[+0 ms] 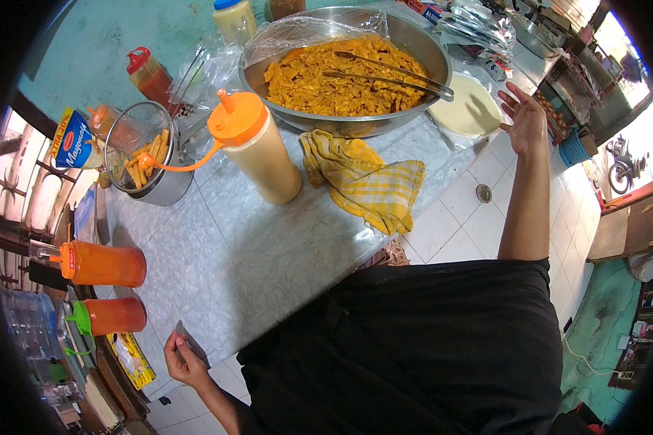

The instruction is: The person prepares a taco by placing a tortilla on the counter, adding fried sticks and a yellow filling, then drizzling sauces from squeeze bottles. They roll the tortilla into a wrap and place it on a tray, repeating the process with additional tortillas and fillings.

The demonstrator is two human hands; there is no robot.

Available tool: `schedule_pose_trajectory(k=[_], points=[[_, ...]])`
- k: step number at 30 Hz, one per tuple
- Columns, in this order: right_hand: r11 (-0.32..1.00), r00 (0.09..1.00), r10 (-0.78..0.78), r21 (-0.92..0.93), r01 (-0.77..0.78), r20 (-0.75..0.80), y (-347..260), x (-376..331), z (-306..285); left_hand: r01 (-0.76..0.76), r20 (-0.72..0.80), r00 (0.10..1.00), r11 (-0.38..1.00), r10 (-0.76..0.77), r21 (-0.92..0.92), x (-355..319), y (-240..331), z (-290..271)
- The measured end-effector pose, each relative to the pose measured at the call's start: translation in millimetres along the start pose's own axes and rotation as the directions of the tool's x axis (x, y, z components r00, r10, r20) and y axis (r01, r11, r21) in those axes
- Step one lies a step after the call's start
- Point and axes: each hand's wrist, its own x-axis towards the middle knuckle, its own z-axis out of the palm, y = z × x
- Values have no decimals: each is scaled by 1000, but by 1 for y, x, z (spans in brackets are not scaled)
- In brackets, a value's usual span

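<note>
Over the near left corner of the table, my left hand is loosely closed, fingertips close to the thumb, nothing visible in it. My right hand is open with spread fingers, beside a stack of pale round flatbreads at the table's right edge. A big steel bowl of orange-yellow sliced food stands behind, partly covered by plastic film. Tongs lie across the food. In front of the bowl are a yellow checked cloth and a squeeze bottle with an orange cap and pale sauce.
Fries sit in a wire strainer on a steel pot. Two sauce bottles, orange-capped and green-capped, stand at the left edge by a yellow packet. A red-capped bottle is at the wall. White floor tiles show on the right.
</note>
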Motion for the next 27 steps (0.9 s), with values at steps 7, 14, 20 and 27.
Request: schedule_pose_trajectory(k=[7,14,20,27], points=[[1000,999,-13,-19,13,-30,4,-4,2,-23,15,1000,1000,23,19,0,-5,-3],[999,1000,-15,44,15,-8,2,-6,0,-4,2,1000,1000,4,-3,0,-2,-1],[997,995,-10,80,18,-99,-3,-15,12,-32,14,999,999,32,5,0,-2,-1],[978,991,28,210,-1,-129,4,-6,4,-14,7,1000,1000,14,0,0,-2,-1]])
